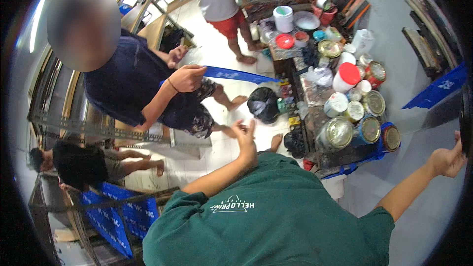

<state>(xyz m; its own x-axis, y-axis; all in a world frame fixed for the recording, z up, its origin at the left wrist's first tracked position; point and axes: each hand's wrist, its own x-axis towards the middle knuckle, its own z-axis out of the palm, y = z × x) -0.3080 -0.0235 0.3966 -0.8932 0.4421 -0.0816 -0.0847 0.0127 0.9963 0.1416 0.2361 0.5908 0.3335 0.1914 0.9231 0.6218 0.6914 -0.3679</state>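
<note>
Both bare hands are well apart, the left hand [245, 138] raised mid-air with fingers loosely bent and nothing visible in it, the right hand [447, 160] stretched out to the far right, fingertips at a dark strip [464, 118]. Whether they grip it or only rest against it, I cannot tell.

At lower left, blue sheets [140, 214] hang, probably to keep their faces from rubbing. Above them a co-worker [120, 81] holds a blue strip [239, 74] by one end, perhaps to spare its surface. A black bag [265, 104] sits beyond the left hand. On the bench [337, 160], a red-lidded tub [346, 76] and round tins [373, 103] crowd together, likely for easy reach. Farther right is a blue panel [436, 91], just left of the dark strip.

That strip runs upward from the right fingertips along the picture's rim, well away from the left hand, with the bench between; its far side is lost in shadow.
</note>
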